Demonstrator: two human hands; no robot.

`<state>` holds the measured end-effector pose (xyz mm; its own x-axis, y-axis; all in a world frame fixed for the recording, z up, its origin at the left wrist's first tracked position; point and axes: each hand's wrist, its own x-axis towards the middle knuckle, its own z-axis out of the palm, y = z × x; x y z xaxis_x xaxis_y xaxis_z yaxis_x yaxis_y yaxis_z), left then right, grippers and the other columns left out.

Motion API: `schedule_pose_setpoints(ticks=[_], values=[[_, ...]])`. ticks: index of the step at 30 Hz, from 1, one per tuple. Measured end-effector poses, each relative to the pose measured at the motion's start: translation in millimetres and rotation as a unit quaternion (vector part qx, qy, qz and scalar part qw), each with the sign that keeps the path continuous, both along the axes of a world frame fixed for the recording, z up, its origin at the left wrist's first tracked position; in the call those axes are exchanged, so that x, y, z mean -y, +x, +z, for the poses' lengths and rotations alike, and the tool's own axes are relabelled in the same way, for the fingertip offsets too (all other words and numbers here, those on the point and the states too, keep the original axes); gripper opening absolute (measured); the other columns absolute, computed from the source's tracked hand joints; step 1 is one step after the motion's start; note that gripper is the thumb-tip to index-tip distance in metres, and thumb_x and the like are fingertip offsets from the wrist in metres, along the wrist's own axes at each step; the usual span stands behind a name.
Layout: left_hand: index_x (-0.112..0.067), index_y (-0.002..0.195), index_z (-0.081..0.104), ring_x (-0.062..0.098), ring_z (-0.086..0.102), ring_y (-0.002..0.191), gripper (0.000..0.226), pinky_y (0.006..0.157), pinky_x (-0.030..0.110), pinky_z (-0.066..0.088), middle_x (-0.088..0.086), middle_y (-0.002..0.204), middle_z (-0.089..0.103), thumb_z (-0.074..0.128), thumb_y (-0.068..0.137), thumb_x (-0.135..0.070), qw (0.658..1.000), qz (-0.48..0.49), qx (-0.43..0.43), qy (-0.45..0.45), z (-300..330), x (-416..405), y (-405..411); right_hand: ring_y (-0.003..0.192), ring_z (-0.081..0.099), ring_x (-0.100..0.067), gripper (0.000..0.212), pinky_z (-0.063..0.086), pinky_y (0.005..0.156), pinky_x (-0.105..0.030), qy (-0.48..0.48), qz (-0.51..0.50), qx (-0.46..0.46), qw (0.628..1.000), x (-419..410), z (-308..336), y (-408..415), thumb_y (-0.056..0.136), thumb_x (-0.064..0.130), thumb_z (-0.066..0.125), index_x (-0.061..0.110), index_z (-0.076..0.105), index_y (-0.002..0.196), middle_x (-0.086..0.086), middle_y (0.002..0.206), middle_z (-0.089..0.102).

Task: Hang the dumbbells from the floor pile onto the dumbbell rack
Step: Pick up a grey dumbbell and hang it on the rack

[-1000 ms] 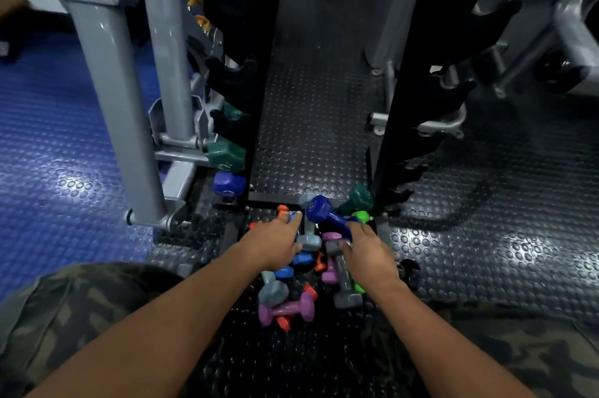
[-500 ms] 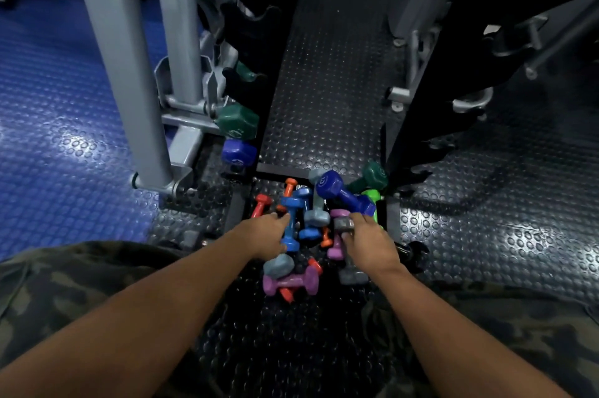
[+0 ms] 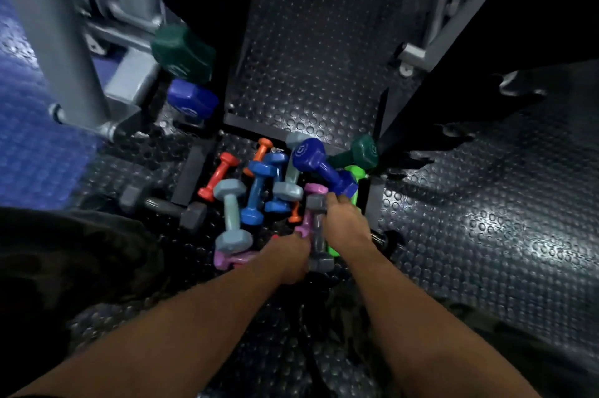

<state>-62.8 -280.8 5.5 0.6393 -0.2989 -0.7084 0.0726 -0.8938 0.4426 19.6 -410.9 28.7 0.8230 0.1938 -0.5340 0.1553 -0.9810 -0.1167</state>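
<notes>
- Both hands are down in the floor pile. Right hand [image 3: 345, 229] lies over the dark grey dumbbell [image 3: 317, 235], fingers reaching toward its far head and the purple-blue dumbbell [image 3: 322, 167]; whether they curl round a handle I cannot tell.
- Left hand [image 3: 287, 256] sits at the near end of the same grey dumbbell, beside a pink dumbbell [image 3: 231, 260]; fingers are hidden under the hand, so its hold is unclear too.
- Pile lies on the studded rubber floor [image 3: 453, 235] between the feet of the dumbbell rack [image 3: 207, 25]: red dumbbell [image 3: 218, 175], orange dumbbell [image 3: 261, 151], two blue ones, pale grey-blue dumbbell [image 3: 231, 216], bright green dumbbell [image 3: 353, 172], dark green dumbbell [image 3: 361, 151], all crossed over one another.
- Black hex dumbbell [image 3: 162, 203] lies apart to the left of the pile.
- Rack's left side already carries a dark green head [image 3: 183, 52] and a blue head [image 3: 193, 99] on low cradles; upper cradles mostly out of frame.
- Step in hand, by my reading: picking, not yet lifting. Nothing is clear of the floor.
- Next move calls for a firm wrap round one handle, then a lift straight up so that neighbours resting on it do not roll.
- After that, raise the view to find a free cradle pair and seat the handle across both arms.
</notes>
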Motion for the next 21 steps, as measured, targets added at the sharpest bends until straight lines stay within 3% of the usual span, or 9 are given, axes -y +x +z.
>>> schedule_pose_setpoints(ticks=[4, 8, 15, 19, 21], values=[[-0.021, 0.142, 0.051, 0.036, 0.064, 0.112, 0.048, 0.083, 0.037, 0.047, 0.011, 0.132, 0.061, 0.058, 0.094, -0.025, 0.999, 0.039, -0.024, 0.011, -22, 29, -2, 0.110, 0.064, -0.041, 0.056, 0.058, 0.086, -0.050, -0.003, 0.055, -0.008, 0.998, 9, -25, 19, 0.094, 0.021, 0.063, 0.022, 0.040, 0.145, -0.013, 0.132, 0.055], [-0.024, 0.151, 0.037, 0.038, 0.058, 0.120, 0.064, 0.097, 0.047, 0.048, 0.017, 0.136, 0.055, 0.061, 0.092, -0.023, 1.000, -0.001, -0.013, 0.014, -40, 46, -9, 0.104, 0.066, -0.043, 0.057, 0.060, 0.083, -0.052, 0.002, 0.097, -0.021, 0.995, 16, -44, 33, 0.091, 0.019, 0.064, 0.024, 0.040, 0.142, -0.014, 0.126, 0.056], [-0.038, 0.161, 0.023, 0.042, 0.052, 0.127, 0.063, 0.106, 0.050, 0.041, 0.023, 0.147, 0.047, 0.043, 0.103, -0.020, 0.998, -0.051, -0.006, 0.026, -59, 50, -5, 0.110, 0.066, -0.039, 0.067, 0.058, 0.090, -0.048, 0.034, 0.101, -0.041, 0.993, 19, -56, 39, 0.089, 0.014, 0.064, 0.033, 0.039, 0.148, -0.012, 0.130, 0.060], [-0.029, 0.161, 0.030, 0.044, 0.048, 0.132, 0.060, 0.113, 0.048, 0.035, 0.026, 0.150, 0.044, 0.043, 0.103, -0.016, 0.995, -0.098, 0.027, 0.006, -45, 43, -4, 0.112, 0.066, -0.035, 0.065, 0.056, 0.092, -0.046, 0.039, 0.064, -0.046, 0.996, 18, -56, 35, 0.091, 0.020, 0.069, 0.038, 0.040, 0.147, -0.008, 0.124, 0.062], [-0.030, 0.157, 0.037, 0.044, 0.049, 0.132, 0.056, 0.115, 0.051, 0.036, 0.024, 0.147, 0.047, 0.040, 0.102, -0.027, 0.990, -0.134, 0.041, 0.002, -39, 31, -7, 0.114, 0.065, -0.034, 0.064, 0.054, 0.095, -0.044, 0.052, 0.041, -0.046, 0.997, 17, -54, 32, 0.091, 0.019, 0.069, 0.038, 0.042, 0.147, -0.007, 0.125, 0.062]])
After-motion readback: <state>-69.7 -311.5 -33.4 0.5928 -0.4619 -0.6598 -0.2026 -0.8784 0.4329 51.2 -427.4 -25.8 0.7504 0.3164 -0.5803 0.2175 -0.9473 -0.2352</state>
